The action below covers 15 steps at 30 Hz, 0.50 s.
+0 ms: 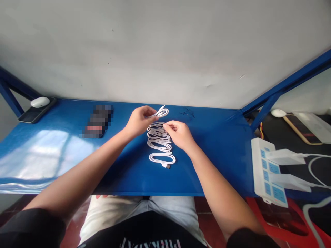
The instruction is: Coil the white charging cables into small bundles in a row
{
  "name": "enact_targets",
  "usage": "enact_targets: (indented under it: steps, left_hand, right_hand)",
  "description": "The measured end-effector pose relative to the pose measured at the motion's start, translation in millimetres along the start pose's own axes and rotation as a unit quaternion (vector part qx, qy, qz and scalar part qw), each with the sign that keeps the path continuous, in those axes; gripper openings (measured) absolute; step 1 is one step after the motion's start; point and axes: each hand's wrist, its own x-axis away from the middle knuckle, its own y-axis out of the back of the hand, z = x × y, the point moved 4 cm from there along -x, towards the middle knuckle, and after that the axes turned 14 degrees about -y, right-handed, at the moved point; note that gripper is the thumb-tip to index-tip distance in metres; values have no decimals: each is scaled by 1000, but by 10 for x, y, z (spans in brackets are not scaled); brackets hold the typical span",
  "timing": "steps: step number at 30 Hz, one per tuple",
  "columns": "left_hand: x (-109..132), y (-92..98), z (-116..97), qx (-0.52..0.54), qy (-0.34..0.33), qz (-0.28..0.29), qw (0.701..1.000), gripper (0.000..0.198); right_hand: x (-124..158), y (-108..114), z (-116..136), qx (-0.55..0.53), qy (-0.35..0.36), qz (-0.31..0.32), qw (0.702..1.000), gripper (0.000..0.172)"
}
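Overlapping white coils (158, 144), lying at six o'clock from the cable bundle (163, 112) the left hand (141, 120) is holding, could be snagging if loops are catching the right hand (180, 134), which is pinching narrowly, contents unclear. Black strands (186, 113) are lying at three on the blue bench (219, 148), below a grey wall (165, 51).

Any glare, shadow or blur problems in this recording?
Head view: bright glare washes out the left of the blue tabletop; head view: dark shadow lies beside the left forearm; head view: the coiled white cables read fairly clearly, the thin dark strands near the wall less so; head view: pixelation hides the detail of a dark object.
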Motion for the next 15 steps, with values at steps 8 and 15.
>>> enact_targets:
  steps: [8,15]
  left_hand:
    - [-383,97,469,-207,101,-29,973,27]
    - [-283,104,516,-331,54,-50,941,36]
  right_hand:
    - [-87,140,-27,76,7,-53,996,25]
    - [-87,153,-16,158,53,-99,981,11]
